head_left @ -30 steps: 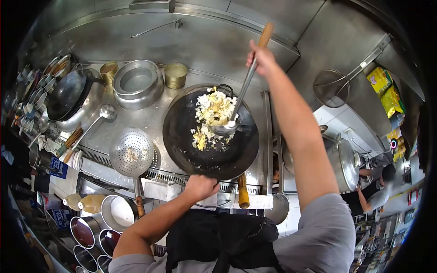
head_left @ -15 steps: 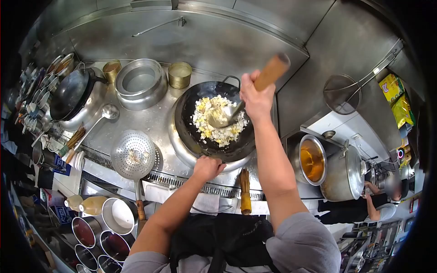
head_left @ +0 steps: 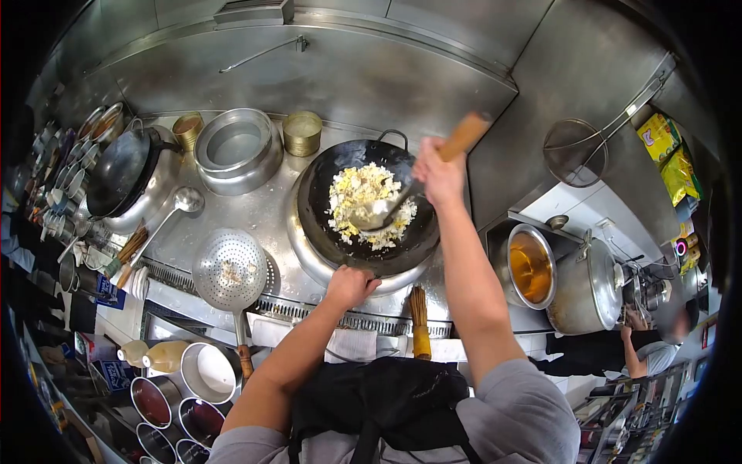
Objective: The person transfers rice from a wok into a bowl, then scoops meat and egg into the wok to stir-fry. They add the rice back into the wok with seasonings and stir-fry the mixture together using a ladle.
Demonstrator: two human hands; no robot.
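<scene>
A black wok (head_left: 321, 197) sits on a round steel burner ring, with fried rice and yellow egg bits (head_left: 359, 184) heaped in its middle. My right hand (head_left: 442, 172), above the wok's right side, is closed round the wooden handle of a ladle (head_left: 371, 215). The ladle's steel bowl rests in the rice. At the wok's near rim, my left hand (head_left: 352, 286) is closed on the wok; the exact spot it grips is hidden under the fingers.
A perforated strainer (head_left: 229, 267) lies left of the wok, with another ladle (head_left: 188, 199) beyond. A bamboo brush (head_left: 419, 321) lies at the near edge. On the right stand a bowl of amber liquid (head_left: 532, 271) and a lidded pot (head_left: 585, 286). Another person (head_left: 649, 348) works at far right.
The ladle has moved slightly down within the wok, its handle tilting lower and my right hand following. My left hand keeps its place at the rim. The camera view has shifted a little.
</scene>
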